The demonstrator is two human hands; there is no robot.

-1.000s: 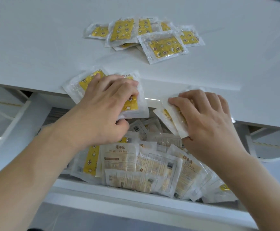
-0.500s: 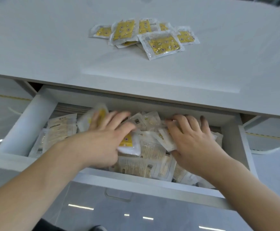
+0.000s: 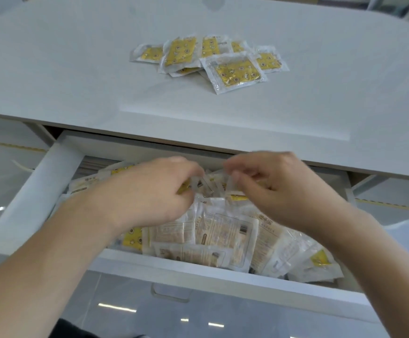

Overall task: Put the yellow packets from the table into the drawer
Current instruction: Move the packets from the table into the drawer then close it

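Both hands inside open drawer (image 3: 52,181), over the packet heap (image 3: 223,232). Left hand (image 3: 147,191) fingers curled down onto packets at 12 o'clock of heap; grip blurred, cannot tell. Right hand (image 3: 279,189) likewise curled, pinch unclear. Approx. seven yellow packets (image 3: 235,71) remain on table (image 3: 64,76), 12 o'clock from drawer, well apart.

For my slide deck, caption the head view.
Both hands, left and right, over the packet-filled drawer; yellow packets remain on the table.
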